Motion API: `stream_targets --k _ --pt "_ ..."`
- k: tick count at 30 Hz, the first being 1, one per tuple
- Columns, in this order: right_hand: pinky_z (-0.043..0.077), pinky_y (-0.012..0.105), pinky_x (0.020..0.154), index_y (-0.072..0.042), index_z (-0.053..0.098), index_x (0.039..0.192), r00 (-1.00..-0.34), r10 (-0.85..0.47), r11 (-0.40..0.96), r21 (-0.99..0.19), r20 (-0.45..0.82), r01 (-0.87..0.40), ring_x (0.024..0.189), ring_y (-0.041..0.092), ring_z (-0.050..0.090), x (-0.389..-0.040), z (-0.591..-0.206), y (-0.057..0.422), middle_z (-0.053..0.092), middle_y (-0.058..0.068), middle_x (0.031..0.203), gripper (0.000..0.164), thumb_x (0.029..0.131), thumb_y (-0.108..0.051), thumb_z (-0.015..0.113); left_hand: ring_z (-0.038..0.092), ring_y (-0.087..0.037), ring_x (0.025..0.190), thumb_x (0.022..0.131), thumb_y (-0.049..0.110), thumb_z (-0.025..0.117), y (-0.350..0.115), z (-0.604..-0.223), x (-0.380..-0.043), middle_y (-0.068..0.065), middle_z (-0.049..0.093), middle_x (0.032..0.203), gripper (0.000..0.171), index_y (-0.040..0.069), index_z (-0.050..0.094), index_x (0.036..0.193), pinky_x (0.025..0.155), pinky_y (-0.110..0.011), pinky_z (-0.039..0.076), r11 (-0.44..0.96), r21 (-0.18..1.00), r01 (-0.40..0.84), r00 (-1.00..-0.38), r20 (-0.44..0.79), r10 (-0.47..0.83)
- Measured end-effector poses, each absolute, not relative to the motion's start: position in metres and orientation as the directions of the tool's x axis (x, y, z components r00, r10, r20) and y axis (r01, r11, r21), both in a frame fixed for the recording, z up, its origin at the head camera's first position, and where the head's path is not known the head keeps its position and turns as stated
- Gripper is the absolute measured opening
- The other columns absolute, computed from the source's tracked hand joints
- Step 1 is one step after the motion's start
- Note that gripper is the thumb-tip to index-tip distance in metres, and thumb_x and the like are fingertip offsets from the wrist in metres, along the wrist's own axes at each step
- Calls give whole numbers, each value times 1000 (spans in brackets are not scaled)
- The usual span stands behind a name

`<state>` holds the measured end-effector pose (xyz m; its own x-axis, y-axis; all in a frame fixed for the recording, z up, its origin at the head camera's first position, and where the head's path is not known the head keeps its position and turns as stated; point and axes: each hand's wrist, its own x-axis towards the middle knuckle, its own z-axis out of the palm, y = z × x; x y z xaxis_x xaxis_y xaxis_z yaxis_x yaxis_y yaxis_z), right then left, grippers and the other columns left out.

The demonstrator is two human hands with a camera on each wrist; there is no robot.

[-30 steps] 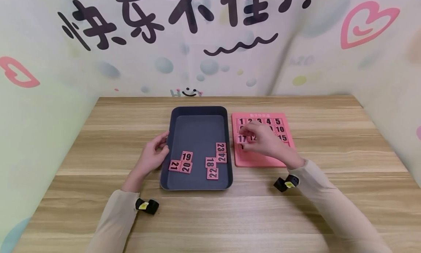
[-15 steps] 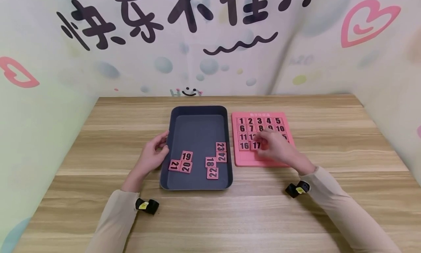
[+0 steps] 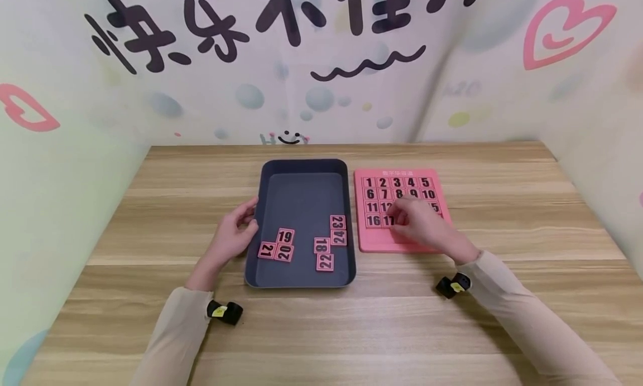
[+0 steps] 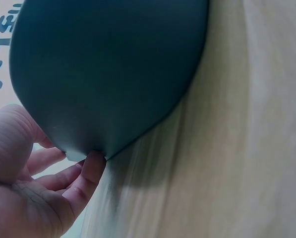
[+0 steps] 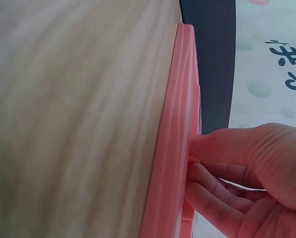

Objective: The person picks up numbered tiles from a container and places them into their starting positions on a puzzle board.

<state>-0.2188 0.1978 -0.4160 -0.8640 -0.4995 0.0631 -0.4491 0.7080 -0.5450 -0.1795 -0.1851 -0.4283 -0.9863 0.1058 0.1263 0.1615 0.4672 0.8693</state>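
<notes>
In the head view my left hand [image 3: 233, 232] holds the left side of a dark grey tray [image 3: 302, 204]. The left wrist view has its fingertips [image 4: 94, 166] against the tray's outer wall. On the right, a pink number board [image 3: 374, 244] bears rows of numbered tiles. My right hand [image 3: 419, 221] is low over the board, thumb and fingers pinching the number 17 tile [image 3: 388, 221], beside the 16 tile [image 3: 373, 221]. The hand covers part of the third and fourth rows. In the right wrist view these fingers [image 5: 212, 191] press close to the board's tiles.
Inside the tray lie loose tiles: 19 [image 3: 285, 236], 20 [image 3: 284, 253] and 21 [image 3: 267, 250] at left; 23 [image 3: 337, 222], 24 [image 3: 339, 237], 18 [image 3: 322, 245] and 22 [image 3: 325, 262] at right. A patterned wall [image 3: 201, 107] backs the wooden table [image 3: 321, 330].
My right hand has moved right and slightly nearer with the 17 tile, from the board's left edge to beside 16, where the tile now lines up in the row. The left hand stays put.
</notes>
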Motion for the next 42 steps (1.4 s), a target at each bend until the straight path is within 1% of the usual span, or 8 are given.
stream_targets --k 7,11,16,21,28,33,37,42 --pt "51 31 65 3 61 90 -863 -502 708 -550 50 -444 71 18 58 -223 -412 196 61 9 81 23 71 1 75 54 -40 107 84 -11 49 -185 -426 -179 -34 51 125 49 -13 42 133 91 -45 44 469 869 157 -987 119 109" --pt "50 31 64 3 61 91 -854 -500 672 -557 145 -488 72 19 56 -223 -404 185 60 10 81 23 74 -3 75 54 -39 106 85 -10 49 -185 -426 -178 -32 51 124 49 -11 43 133 89 -42 46 471 871 142 -989 104 105" --pt "52 33 67 5 61 95 -789 -547 534 -608 281 -587 76 21 60 -217 -395 153 61 15 87 23 77 -1 73 54 -39 106 85 -10 49 -186 -426 -178 -32 52 124 49 -10 44 133 89 -43 46 463 876 136 -990 101 100" --pt "53 33 70 7 60 98 -723 -613 424 -640 318 -641 79 23 61 -210 -393 120 61 17 91 25 76 3 71 54 -39 105 84 -10 50 -186 -428 -179 -33 52 123 49 -11 43 133 89 -44 46 475 868 141 -989 106 100" --pt "51 28 72 4 62 98 -659 -711 409 -619 245 -671 80 20 60 -203 -399 90 61 14 91 25 76 1 73 54 -38 105 85 -10 48 -186 -429 -180 -32 53 123 49 -10 44 134 91 -46 44 465 876 127 -991 92 96" --pt "48 22 67 1 63 97 -629 -760 436 -589 163 -680 75 17 57 -201 -407 81 60 9 87 22 77 -1 72 54 -37 105 85 -9 48 -186 -429 -180 -30 53 123 49 -9 44 134 88 -42 46 481 868 119 -992 84 94" --pt "45 21 64 0 64 97 -619 -778 464 -568 105 -679 73 16 53 -200 -409 79 58 6 86 22 77 -2 72 54 -37 105 85 -9 48 -185 -429 -180 -30 53 123 49 -9 44 134 88 -40 47 483 868 118 -992 82 94" --pt "43 22 63 -1 64 98 -622 -781 497 -544 60 -676 72 16 52 -200 -408 77 57 5 86 23 77 -3 72 53 -39 107 85 -10 48 -185 -427 -179 -31 52 124 49 -10 44 134 90 -44 45 462 879 120 -992 85 97"
